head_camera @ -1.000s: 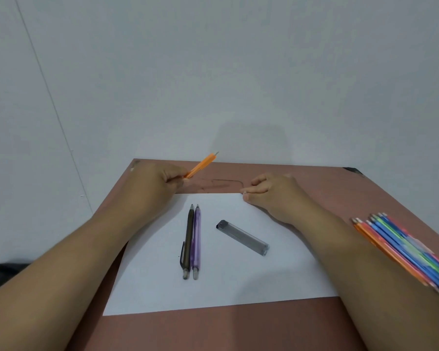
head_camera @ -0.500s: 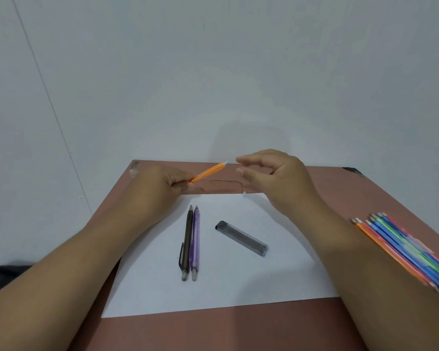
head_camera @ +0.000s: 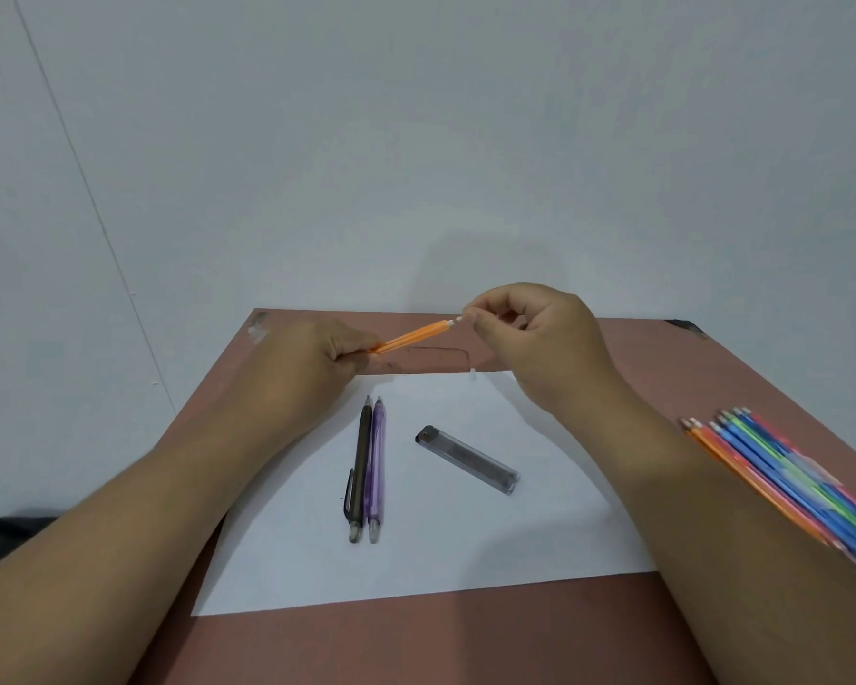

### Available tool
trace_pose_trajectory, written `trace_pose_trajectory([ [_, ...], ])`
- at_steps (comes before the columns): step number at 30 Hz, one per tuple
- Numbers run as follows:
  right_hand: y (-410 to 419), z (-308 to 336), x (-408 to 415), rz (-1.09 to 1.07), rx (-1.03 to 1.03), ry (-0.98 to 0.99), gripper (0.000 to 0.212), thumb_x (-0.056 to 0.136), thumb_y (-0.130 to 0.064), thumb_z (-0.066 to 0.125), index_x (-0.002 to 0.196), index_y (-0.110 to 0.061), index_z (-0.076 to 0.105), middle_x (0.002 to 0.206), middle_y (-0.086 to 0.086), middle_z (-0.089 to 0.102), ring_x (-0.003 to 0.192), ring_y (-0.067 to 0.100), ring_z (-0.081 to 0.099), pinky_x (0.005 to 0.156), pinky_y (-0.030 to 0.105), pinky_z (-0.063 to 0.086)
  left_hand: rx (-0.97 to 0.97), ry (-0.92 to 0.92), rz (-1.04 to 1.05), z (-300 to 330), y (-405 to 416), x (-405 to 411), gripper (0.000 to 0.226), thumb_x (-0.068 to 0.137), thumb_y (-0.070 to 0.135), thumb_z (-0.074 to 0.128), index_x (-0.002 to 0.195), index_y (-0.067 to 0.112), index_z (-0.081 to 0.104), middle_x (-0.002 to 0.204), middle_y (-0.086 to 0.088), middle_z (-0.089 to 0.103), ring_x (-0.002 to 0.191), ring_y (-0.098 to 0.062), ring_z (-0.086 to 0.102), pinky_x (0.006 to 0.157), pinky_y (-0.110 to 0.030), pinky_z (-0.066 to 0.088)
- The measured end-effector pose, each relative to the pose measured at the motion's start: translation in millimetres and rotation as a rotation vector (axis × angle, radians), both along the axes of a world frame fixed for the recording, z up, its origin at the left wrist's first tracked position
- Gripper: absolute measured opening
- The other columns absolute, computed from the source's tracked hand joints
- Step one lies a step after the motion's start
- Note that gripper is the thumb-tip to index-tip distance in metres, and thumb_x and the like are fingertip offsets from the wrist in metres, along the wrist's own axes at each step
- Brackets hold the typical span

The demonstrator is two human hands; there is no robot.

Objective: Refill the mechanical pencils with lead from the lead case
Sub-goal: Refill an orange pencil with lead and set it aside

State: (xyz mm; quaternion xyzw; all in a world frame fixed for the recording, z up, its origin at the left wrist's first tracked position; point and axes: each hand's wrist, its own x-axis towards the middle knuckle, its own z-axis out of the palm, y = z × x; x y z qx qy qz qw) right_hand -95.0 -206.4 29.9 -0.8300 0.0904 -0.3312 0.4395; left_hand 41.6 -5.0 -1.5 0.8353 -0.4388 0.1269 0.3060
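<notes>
Your left hand (head_camera: 312, 360) covers the lower end of the orange pencil (head_camera: 413, 336), so its tip can't be read. Your right hand (head_camera: 530, 338) pinches at the white end; the fingertips (head_camera: 470, 316) hide what's between them. The tiny white bit (head_camera: 472, 373) at the paper's (head_camera: 465, 546) top edge is too small to identify. The coloured pencil bundle (head_camera: 786, 482) at right is blurred, cut off by the frame edge and partly behind your forearm. The lead case (head_camera: 468, 459) contents are unreadable. The dark object (head_camera: 6, 541) at lower left is cropped.
</notes>
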Motion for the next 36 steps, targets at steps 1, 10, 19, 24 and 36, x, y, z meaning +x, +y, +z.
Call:
trace_pose_trajectory([
  [1,-2.2,2.2,-0.9,-0.019,0.014,-0.005,0.016,0.091,-0.021,0.073,0.078,-0.029,0.076,0.069,-0.011,0.066,0.061,-0.002,0.054,0.058,0.010,0.042,-0.009,0.011,-0.001,-0.2,0.3,0.5,0.022,0.094,0.011,0.063,0.087,0.027,0.076,0.062,0.009,0.049,0.063,-0.001,0.048,0.056,-0.016,0.031],
  [10,-27.1,-7.9,-1.6,-0.022,-0.085,0.533,0.008,0.081,-0.029,0.082,0.073,-0.029,0.080,0.076,-0.016,0.074,0.073,0.002,0.065,0.061,0.020,0.048,-0.056,0.023,-0.007,-2.8,0.7,2.1,0.028,0.093,0.010,0.065,0.096,0.035,0.079,0.069,0.024,0.055,0.066,0.003,0.051,0.058,-0.012,0.032],
  [19,-28.5,-5.8,-4.0,-0.049,-0.084,0.609,0.004,0.076,-0.028,0.085,0.077,-0.026,0.082,0.079,-0.009,0.077,0.081,0.011,0.072,0.074,0.029,0.057,-0.068,0.000,-0.027,-3.3,-0.2,0.5,0.026,0.091,0.011,0.068,0.097,0.034,0.080,0.067,0.022,0.057,0.070,0.005,0.054,0.061,-0.008,0.034],
  [24,-28.0,2.8,-5.7,-0.014,0.008,0.312,0.007,0.081,-0.025,0.083,0.085,-0.031,0.081,0.076,-0.016,0.073,0.073,0.005,0.066,0.070,0.023,0.052,-0.065,0.009,-0.009,-1.1,-2.9,-2.9,0.026,0.092,0.011,0.067,0.096,0.033,0.079,0.070,0.027,0.058,0.074,0.009,0.054,0.064,-0.006,0.034],
  [36,-20.9,-5.9,5.5,-0.044,0.070,0.143,0.010,0.089,-0.023,0.077,0.080,-0.024,0.079,0.073,-0.002,0.067,0.061,0.003,0.050,0.053,0.009,0.038,-0.146,-0.022,0.022,1.3,-13.1,-13.4,0.024,0.093,0.020,0.069,0.115,0.029,0.075,0.090,0.013,0.070,0.083,0.000,0.059,0.075,-0.012,0.044],
])
